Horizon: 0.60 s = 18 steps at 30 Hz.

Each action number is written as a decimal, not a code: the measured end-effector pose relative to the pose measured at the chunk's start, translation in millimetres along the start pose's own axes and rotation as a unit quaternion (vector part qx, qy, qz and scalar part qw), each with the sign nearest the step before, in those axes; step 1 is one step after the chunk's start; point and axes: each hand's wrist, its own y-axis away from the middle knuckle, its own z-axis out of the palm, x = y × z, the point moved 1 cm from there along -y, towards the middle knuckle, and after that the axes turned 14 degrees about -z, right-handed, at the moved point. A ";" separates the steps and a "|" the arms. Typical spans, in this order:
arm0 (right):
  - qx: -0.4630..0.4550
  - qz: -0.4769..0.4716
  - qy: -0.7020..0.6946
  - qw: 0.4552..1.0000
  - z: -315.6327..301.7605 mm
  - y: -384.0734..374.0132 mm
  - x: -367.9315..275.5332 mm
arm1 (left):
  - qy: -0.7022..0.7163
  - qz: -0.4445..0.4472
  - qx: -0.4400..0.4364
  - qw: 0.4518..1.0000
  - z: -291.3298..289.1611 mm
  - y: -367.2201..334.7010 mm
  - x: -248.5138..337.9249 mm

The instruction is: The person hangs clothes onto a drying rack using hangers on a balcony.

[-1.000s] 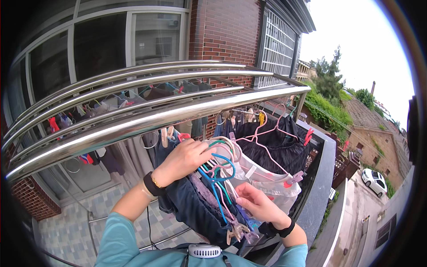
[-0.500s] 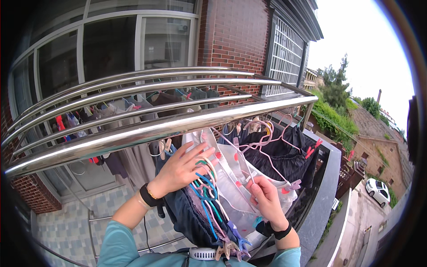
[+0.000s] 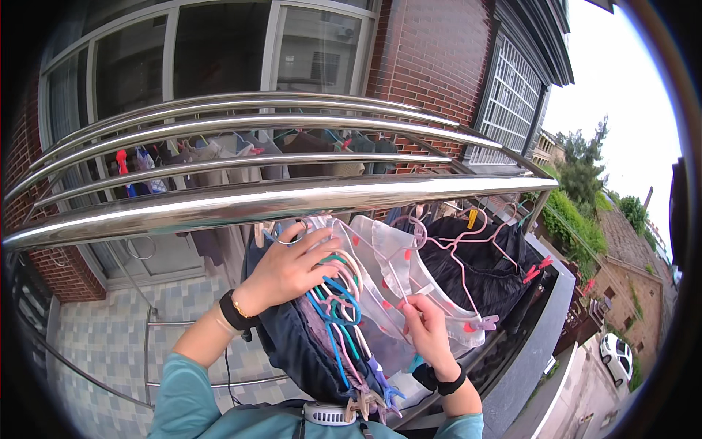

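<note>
My left hand (image 3: 289, 272) curls around the hooks of a bundle of coloured hangers (image 3: 338, 311), blue, green, white and pink. Dark navy clothing (image 3: 281, 344) hangs from that bundle, and several clothespins (image 3: 365, 402) are clipped at its lower end. Beside it is a sheer white garment with red spots (image 3: 384, 282), spread on a pink hanger. My right hand (image 3: 430, 333) pinches that pink hanger (image 3: 428, 289) at the garment's edge, thumb against fingers. A purple clothespin (image 3: 482, 323) grips the garment's right end. Farther right hangs a black pleated garment (image 3: 468, 271) on pink hangers.
A thick steel rail (image 3: 292, 208) crosses above my hands, with thinner rails behind it. More laundry (image 3: 241, 157) hangs beyond, before a windowed brick wall (image 3: 431, 66). At right are a grey stone ledge (image 3: 537, 336) and a drop to a lane with a white car (image 3: 616, 358).
The view has turned left, so the scene sits farther right. My left hand has lowered slightly over the hanger hooks. My right hand still pinches the pink hanger.
</note>
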 end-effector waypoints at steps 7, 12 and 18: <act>-0.121 -0.176 0.127 0.969 4.9 44.3 -63.1 | -0.020 0.003 -0.055 0.998 -3.6 22.0 -17.5; -0.208 0.036 -0.054 0.976 50.3 32.0 -58.9 | 0.024 0.030 -0.078 0.996 -19.5 29.8 -29.8; -0.084 0.033 -0.078 0.993 102.8 60.3 -96.4 | 0.087 0.067 -0.052 0.993 -31.6 45.6 -49.0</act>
